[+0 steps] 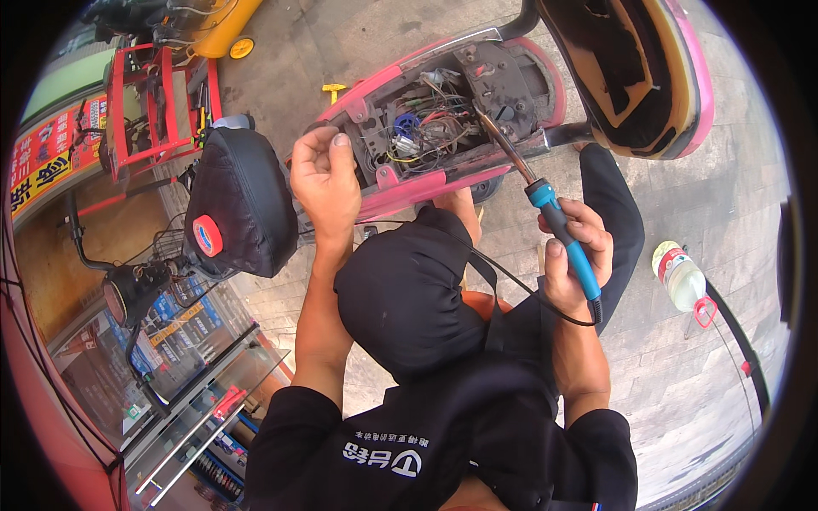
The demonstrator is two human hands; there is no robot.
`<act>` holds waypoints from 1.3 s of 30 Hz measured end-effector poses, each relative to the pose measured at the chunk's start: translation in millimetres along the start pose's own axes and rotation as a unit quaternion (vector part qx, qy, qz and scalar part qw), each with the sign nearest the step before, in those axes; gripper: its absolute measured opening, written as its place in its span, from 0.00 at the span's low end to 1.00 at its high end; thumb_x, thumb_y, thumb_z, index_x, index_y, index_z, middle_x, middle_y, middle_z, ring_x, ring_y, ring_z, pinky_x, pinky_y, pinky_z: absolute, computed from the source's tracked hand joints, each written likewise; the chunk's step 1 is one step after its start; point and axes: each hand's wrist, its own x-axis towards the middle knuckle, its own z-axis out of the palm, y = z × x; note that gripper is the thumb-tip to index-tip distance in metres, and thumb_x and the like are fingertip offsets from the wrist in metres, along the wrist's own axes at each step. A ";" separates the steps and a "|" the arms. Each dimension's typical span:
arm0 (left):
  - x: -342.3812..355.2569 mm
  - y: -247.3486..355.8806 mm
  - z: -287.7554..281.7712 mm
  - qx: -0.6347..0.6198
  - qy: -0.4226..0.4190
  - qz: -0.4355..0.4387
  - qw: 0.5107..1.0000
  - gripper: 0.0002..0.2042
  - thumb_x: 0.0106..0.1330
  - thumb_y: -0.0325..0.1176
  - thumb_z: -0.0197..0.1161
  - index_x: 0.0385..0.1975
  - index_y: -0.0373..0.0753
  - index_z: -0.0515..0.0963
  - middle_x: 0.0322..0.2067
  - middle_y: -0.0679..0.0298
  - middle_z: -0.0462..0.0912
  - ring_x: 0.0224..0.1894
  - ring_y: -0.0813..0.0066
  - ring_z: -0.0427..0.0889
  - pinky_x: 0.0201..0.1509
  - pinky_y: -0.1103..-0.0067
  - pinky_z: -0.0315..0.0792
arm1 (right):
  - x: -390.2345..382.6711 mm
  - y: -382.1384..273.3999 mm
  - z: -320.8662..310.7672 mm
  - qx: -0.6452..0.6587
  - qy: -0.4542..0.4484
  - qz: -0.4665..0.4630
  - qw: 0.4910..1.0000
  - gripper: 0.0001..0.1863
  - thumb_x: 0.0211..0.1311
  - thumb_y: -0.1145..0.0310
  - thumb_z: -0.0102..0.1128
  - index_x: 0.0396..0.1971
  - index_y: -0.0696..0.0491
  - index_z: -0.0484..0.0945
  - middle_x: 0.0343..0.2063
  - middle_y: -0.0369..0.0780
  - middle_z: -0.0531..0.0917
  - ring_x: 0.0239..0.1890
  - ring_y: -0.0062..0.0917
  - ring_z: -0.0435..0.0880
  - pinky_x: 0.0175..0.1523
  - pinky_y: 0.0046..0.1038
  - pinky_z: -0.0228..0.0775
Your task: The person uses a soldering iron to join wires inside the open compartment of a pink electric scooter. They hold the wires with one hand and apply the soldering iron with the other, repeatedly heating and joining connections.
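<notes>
My right hand (564,285) is wrapped round the blue-green handle of a soldering iron (521,163). The iron slants up and left, its tip at the right edge of an open compartment (368,140) in a pink vehicle body. A tangle of wires (434,126) fills that compartment, with a blue round part (406,125) among them. Left of the wires, above the near pink edge, my left hand (326,175) is raised with its fingers curled and thumb pressed to them. Whatever it may pinch is too small to make out. A black cord (511,274) trails from the iron's handle.
A raised pink-edged seat (682,77) stands at upper right, a black padded seat (247,204) at left. My bent leg (409,298) in black cloth is below the compartment. A large clear bottle (682,279), yellow tool (333,88), red metal frame (128,157) and glass counter (196,396) surround me.
</notes>
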 end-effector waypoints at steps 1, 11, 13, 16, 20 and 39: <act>-3.1 -7.7 -0.4 0.030 0.010 -0.015 0.999 0.07 0.69 0.25 0.62 0.42 0.31 0.75 0.28 0.69 0.79 0.25 0.90 0.72 0.27 0.88 0.66 | -0.1 -0.4 -0.4 -0.003 0.001 -0.002 1.000 0.16 0.62 0.77 0.64 0.46 0.59 0.69 0.53 0.55 0.74 0.47 0.39 0.85 0.50 0.35 0.83; 6.0 -30.7 -1.4 -0.175 -0.036 -0.237 0.955 0.15 0.72 0.29 0.58 0.52 0.25 0.73 0.41 0.51 0.83 0.27 0.74 0.82 0.28 0.80 0.79 | -2.6 -6.9 -1.0 -0.009 -0.003 -0.010 1.000 0.16 0.63 0.75 0.63 0.47 0.58 0.68 0.53 0.54 0.74 0.46 0.39 0.85 0.49 0.35 0.82; 9.6 -34.4 3.1 -0.233 -0.020 -0.271 0.934 0.13 0.71 0.29 0.60 0.49 0.28 0.74 0.42 0.50 0.83 0.31 0.70 0.84 0.32 0.78 0.81 | -2.4 -8.0 0.3 -0.010 -0.002 -0.012 1.000 0.16 0.63 0.75 0.63 0.47 0.58 0.68 0.53 0.54 0.74 0.45 0.38 0.85 0.49 0.35 0.82; 8.1 -40.2 8.7 -0.291 -0.012 -0.275 0.916 0.09 0.70 0.29 0.61 0.45 0.32 0.75 0.41 0.50 0.84 0.36 0.68 0.84 0.38 0.76 0.82 | -2.2 -8.7 1.5 -0.009 0.000 -0.017 1.000 0.16 0.63 0.76 0.63 0.47 0.58 0.68 0.53 0.53 0.74 0.45 0.37 0.85 0.49 0.35 0.82; 9.8 -43.3 10.5 -0.304 -0.037 -0.231 0.923 0.08 0.71 0.29 0.61 0.43 0.33 0.76 0.39 0.54 0.84 0.36 0.69 0.84 0.39 0.76 0.81 | -2.3 -9.1 1.5 -0.009 0.000 -0.015 1.000 0.16 0.63 0.76 0.63 0.47 0.57 0.68 0.53 0.53 0.74 0.45 0.37 0.85 0.49 0.35 0.82; -32.2 -26.6 -82.1 -0.157 -0.211 -0.310 0.914 0.28 0.74 0.45 0.56 0.64 0.28 0.66 0.57 0.50 0.77 0.53 0.66 0.79 0.55 0.74 0.75 | 2.2 -44.3 15.5 -0.073 -0.041 -0.165 0.983 0.13 0.62 0.79 0.63 0.45 0.58 0.72 0.53 0.53 0.75 0.48 0.38 0.84 0.52 0.34 0.82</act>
